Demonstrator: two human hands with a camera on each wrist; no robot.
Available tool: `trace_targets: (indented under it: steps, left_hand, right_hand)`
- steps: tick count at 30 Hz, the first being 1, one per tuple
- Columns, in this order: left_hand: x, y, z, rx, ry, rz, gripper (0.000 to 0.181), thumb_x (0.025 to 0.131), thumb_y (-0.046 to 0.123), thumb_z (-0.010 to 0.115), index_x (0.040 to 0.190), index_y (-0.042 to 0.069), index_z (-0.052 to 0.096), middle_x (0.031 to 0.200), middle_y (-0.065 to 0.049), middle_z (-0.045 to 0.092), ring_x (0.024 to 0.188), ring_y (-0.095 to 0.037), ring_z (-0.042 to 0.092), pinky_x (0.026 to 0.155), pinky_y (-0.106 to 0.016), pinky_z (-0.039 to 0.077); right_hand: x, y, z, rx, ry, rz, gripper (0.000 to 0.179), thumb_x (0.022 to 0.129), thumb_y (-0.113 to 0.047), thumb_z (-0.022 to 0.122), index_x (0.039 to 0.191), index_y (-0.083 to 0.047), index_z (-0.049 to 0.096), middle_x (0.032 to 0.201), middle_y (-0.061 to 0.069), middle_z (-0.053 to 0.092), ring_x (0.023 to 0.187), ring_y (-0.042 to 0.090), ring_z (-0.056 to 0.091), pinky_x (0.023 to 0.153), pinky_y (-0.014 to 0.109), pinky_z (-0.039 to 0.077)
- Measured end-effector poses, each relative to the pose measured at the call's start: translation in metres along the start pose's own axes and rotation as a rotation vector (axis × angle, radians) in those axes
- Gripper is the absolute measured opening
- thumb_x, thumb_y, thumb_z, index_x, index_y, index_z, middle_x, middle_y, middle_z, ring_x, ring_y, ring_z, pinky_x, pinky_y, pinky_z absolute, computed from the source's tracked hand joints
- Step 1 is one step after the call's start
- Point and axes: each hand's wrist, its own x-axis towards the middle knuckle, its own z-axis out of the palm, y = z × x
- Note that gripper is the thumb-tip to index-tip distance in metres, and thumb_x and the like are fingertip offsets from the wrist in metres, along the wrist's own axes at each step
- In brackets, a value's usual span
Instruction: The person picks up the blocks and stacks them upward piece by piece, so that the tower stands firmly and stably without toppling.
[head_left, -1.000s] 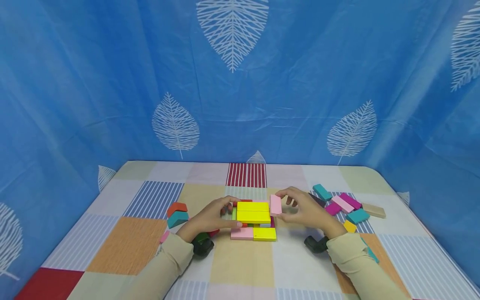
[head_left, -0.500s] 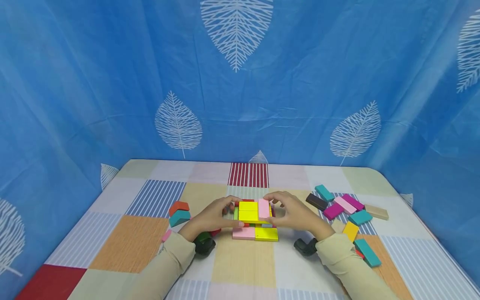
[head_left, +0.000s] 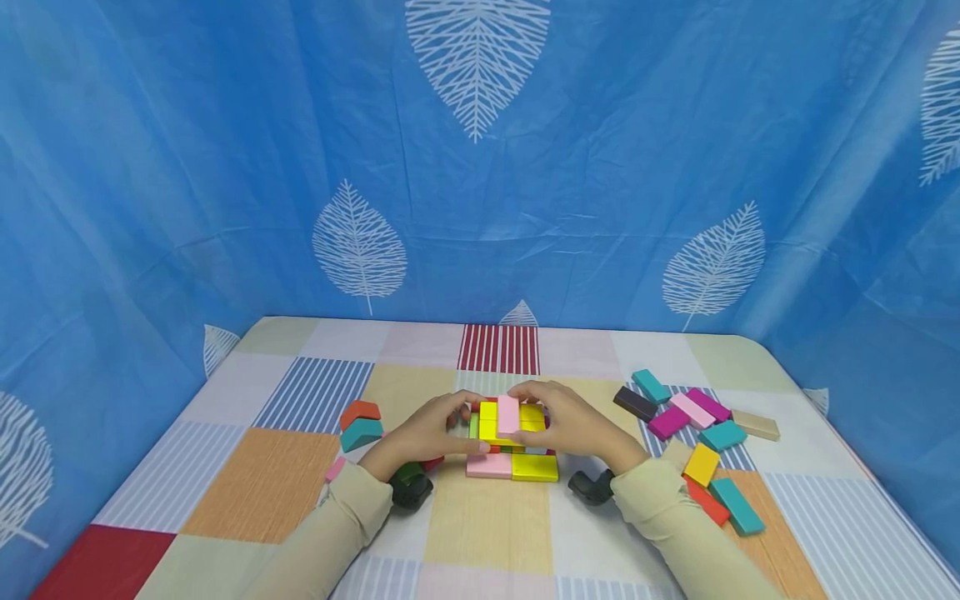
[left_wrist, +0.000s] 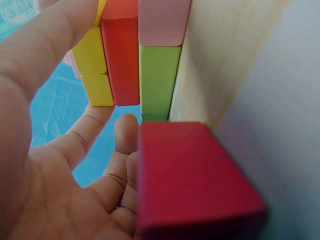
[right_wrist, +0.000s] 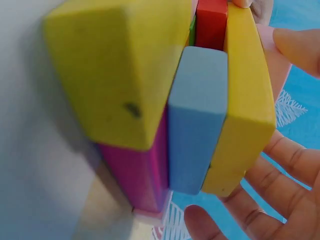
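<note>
A low layered stack of wooden blocks stands mid-table. Its top layer is yellow blocks, pinched at the left end by my left hand between thumb and index finger. My right hand holds a pink block by its near and far ends, flat over the middle of the yellow layer; whether it touches is unclear. Under the yellow lie a red block and a light blue block. The bottom layer includes a light green block, a magenta block and a front yellow block.
Loose blocks, among them a teal block, a black block and a yellow-orange block, lie scattered at right. An orange block and a teal block are left of my left hand. A crimson block lies beside that hand.
My right hand has carried the pink block leftward, from the stack's right side to above the middle of the yellow layer. The left hand keeps its place on the stack.
</note>
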Motion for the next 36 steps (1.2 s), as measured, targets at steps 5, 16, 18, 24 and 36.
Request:
trace_targets:
  steps: [5,16,18,24,36]
  left_hand:
    - [0.000,0.001,0.000,0.006,-0.002,-0.001,0.064,0.091,0.029,0.088,0.144,0.007,0.061,0.109,-0.003,0.060,0.099,-0.020,0.053,0.084,-0.032,0.049]
    - [-0.001,0.002,-0.001,0.005,-0.006,0.029,0.063,0.092,0.028,0.087,0.144,0.005,0.061,0.108,-0.002,0.060,0.097,-0.019,0.052,0.083,-0.031,0.048]
    - [-0.001,0.002,-0.001,0.003,-0.006,0.029,0.063,0.092,0.028,0.087,0.144,0.005,0.061,0.108,-0.002,0.060,0.097,-0.019,0.052,0.083,-0.031,0.048]
    - [0.000,0.001,0.000,0.005,-0.004,0.018,0.065,0.091,0.029,0.088,0.145,0.004,0.061,0.107,-0.003,0.059,0.098,-0.020,0.052,0.084,-0.032,0.048]
    - [0.000,0.001,0.002,0.016,0.012,-0.010,0.067,0.089,0.029,0.089,0.145,0.006,0.061,0.106,-0.002,0.058,0.098,-0.020,0.052,0.084,-0.030,0.048]
  right_hand:
    - [0.004,-0.004,0.001,0.002,-0.018,0.010,0.055,0.092,-0.032,0.086,0.136,-0.006,0.066,0.130,0.010,0.070,0.119,0.031,0.062,0.106,0.055,0.054]
    - [0.008,-0.006,0.002,-0.003,-0.026,-0.008,0.053,0.092,-0.034,0.086,0.135,-0.009,0.067,0.129,0.008,0.071,0.119,0.030,0.063,0.108,0.057,0.051]
    - [0.008,-0.005,0.002,0.008,-0.030,-0.008,0.055,0.092,-0.034,0.086,0.137,-0.008,0.066,0.130,0.009,0.070,0.121,0.031,0.062,0.109,0.058,0.051]
    - [-0.001,-0.001,-0.008,0.092,-0.046,0.038,0.072,0.094,-0.031,0.085,0.153,0.000,0.055,0.142,0.020,0.064,0.125,0.037,0.062,0.105,0.057,0.054]
    - [-0.037,0.046,-0.052,0.128,0.132,0.078,0.044,0.101,-0.012,0.075,0.140,0.006,0.064,0.127,0.025,0.071,0.111,0.035,0.068,0.096,0.047,0.059]
